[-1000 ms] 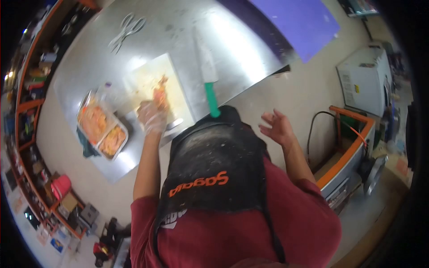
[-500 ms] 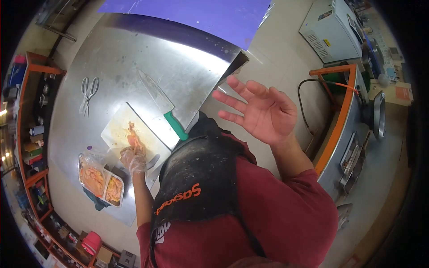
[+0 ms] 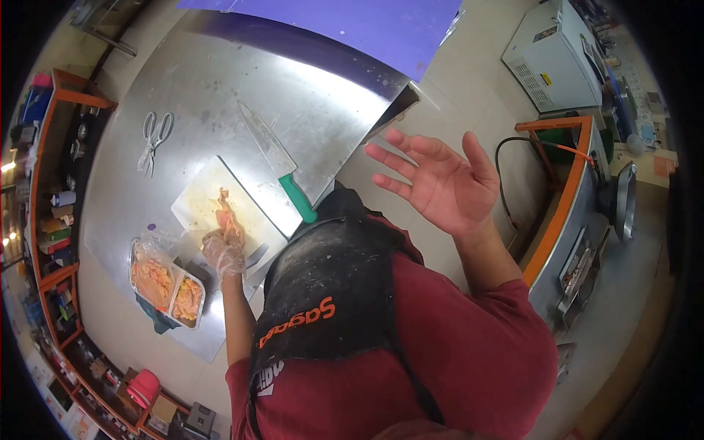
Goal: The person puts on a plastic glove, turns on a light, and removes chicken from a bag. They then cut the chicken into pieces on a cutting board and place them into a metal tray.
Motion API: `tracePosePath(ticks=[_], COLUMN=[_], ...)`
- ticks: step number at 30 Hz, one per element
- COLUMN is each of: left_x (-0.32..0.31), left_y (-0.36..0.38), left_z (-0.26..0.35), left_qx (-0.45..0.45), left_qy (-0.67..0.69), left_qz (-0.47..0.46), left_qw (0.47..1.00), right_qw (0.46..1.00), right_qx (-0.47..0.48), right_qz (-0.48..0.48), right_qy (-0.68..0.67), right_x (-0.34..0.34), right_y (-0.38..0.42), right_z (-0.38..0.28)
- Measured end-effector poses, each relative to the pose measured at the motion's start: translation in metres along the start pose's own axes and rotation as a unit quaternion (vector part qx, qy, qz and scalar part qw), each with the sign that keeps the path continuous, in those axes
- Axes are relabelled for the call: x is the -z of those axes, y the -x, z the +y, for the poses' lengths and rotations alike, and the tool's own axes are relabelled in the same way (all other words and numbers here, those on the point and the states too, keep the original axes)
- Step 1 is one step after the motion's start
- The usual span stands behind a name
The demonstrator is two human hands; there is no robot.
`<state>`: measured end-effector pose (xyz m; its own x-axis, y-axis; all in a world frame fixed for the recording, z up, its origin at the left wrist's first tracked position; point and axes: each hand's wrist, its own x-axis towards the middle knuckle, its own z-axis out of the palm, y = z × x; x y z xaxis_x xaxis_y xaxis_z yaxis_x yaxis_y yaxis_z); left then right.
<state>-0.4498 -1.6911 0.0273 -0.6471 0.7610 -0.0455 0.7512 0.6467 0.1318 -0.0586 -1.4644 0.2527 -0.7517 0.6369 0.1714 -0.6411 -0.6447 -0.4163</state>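
Observation:
My left hand [image 3: 222, 253], in a clear plastic glove, is closed around the lower end of a piece of raw chicken [image 3: 229, 221] on the white cutting board [image 3: 201, 194]. A grey blade-like shape [image 3: 257, 255] lies at the board's near edge, beside that hand; its other end is hidden. My right hand [image 3: 452, 187], bare, is raised off the table to the right, palm showing and fingers spread, with nothing in it. A large green-handled knife [image 3: 295, 196] lies right of the board, apart from both hands.
Scissors [image 3: 155, 139] lie on the steel table [image 3: 213, 88]. A divided foil tray [image 3: 173, 295] of raw meat stands left of my left arm. A purple surface [image 3: 352, 26] is at the far end. Orange-framed shelves [image 3: 55, 275] stand left, an orange-edged counter [image 3: 559, 198] right.
My right hand's thumb has swung out, and its fingers are more spread. The view has shifted slightly. My left hand stays on the chicken.

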Motion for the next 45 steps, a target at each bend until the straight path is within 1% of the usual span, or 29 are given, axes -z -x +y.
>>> tracePosePath(ticks=[6,9,12,14,16,17,18,19,20,21,22,23,24,26,27,29,30,32,33,34,35,36,37,38,41,43,44,45], left_x=[-0.003,-0.003,0.004,0.013,0.024,0.017,0.028,0.023,0.044,0.065,0.056,0.045,0.005,-0.025,-0.019,0.011,0.044,0.043,0.042,0.038,0.044,0.06,0.077,0.097,0.117,0.101,0.103,0.111], left_y=[0.001,-0.002,-0.001,0.003,0.005,0.005,0.004,0.002,0.003,0.003,0.005,0.006,-0.004,-0.011,-0.012,-0.008,-0.003,0.003,0.006,0.01,0.012,0.015,0.013,0.01,-0.002,-0.015,-0.019,-0.022], left_z=[-0.004,-0.005,0.0,0.007,0.013,0.007,0.015,0.014,0.022,0.031,0.024,0.013,-0.008,-0.032,-0.031,-0.017,-0.003,-0.01,-0.013,-0.017,-0.016,-0.011,-0.003,0.007,0.02,0.021,0.026,0.034], left_qx=[-0.008,-0.011,0.014,0.047,0.08,0.07,0.121,0.118,0.141,0.165,0.144,0.102,0.055,0.015,0.021,0.071,0.115,0.072,0.049,-0.012,-0.005,0.003,0.077,0.149,0.1,-0.015,-0.021,-0.026], left_qy=[0.005,0.014,0.06,0.111,0.169,0.174,0.205,0.178,0.231,0.283,0.343,0.333,0.298,0.333,0.401,0.502,0.535,0.557,0.568,0.54,0.559,0.577,0.641,0.697,0.61,0.521,0.525,0.528], left_qz=[0.004,-0.007,-0.003,0.001,-0.005,0.013,-0.012,-0.001,-0.017,-0.032,0.002,0.021,-0.014,-0.063,-0.075,-0.107,-0.126,-0.095,-0.08,-0.035,-0.026,-0.018,-0.043,-0.068,-0.065,-0.037,-0.057,-0.076], left_qw=[1.0,1.0,0.998,0.993,0.982,0.982,0.971,0.977,0.962,0.944,0.928,0.937,0.953,0.941,0.913,0.855,0.827,0.822,0.818,0.841,0.829,0.816,0.763,0.698,0.783,0.853,0.849,0.845], right_qw=[0.997,0.99,0.99,0.994,0.987,0.95,0.782,0.609,0.385,0.469,0.546,0.617,0.582,0.486,0.468,0.426,0.4,0.347,0.364,0.381,0.397,0.413,0.428,0.441,0.497,0.469,0.453,0.526], right_qx=[-0.035,-0.015,-0.022,-0.041,-0.087,-0.188,-0.256,-0.161,-0.039,-0.069,-0.103,-0.14,-0.237,-0.416,-0.369,-0.269,-0.258,-0.234,-0.234,-0.235,-0.238,-0.208,-0.177,-0.145,-0.086,-0.174,-0.217,-0.276], right_qz=[0.021,0.041,-0.011,-0.087,-0.116,0.068,0.229,0.179,0.113,0.129,0.141,0.157,0.164,0.178,0.16,0.127,0.126,0.125,0.119,0.113,0.107,0.114,0.12,0.127,0.19,0.159,0.144,0.189], right_qy=[0.068,0.132,0.136,0.055,-0.066,0.238,0.52,0.756,0.915,0.871,0.819,0.758,0.76,0.747,0.787,0.855,0.871,0.9,0.894,0.887,0.88,0.879,0.878,0.876,0.842,0.851,0.852,0.782], right_x=[-0.026,-0.041,-0.046,-0.023,0.044,0.083,0.121,0.157,0.177,0.175,0.162,0.145,0.121,0.078,0.073,0.068,0.08,0.117,0.127,0.137,0.142,0.136,0.128,0.123,0.135,0.14,0.138,0.124], right_y=[0.003,0.004,0.01,0.023,0.043,0.061,0.074,0.087,0.094,0.081,0.062,0.048,0.022,-0.04,-0.054,-0.076,-0.081,-0.084,-0.086,-0.087,-0.087,-0.085,-0.081,-0.075,-0.051,-0.042,-0.038,-0.038], right_z=[-0.017,-0.026,-0.028,-0.026,-0.013,-0.007,0.008,0.043,0.072,0.089,0.111,0.132,0.144,0.158,0.174,0.199,0.208,0.229,0.231,0.231,0.23,0.224,0.215,0.206,0.175,0.153,0.145,0.141])
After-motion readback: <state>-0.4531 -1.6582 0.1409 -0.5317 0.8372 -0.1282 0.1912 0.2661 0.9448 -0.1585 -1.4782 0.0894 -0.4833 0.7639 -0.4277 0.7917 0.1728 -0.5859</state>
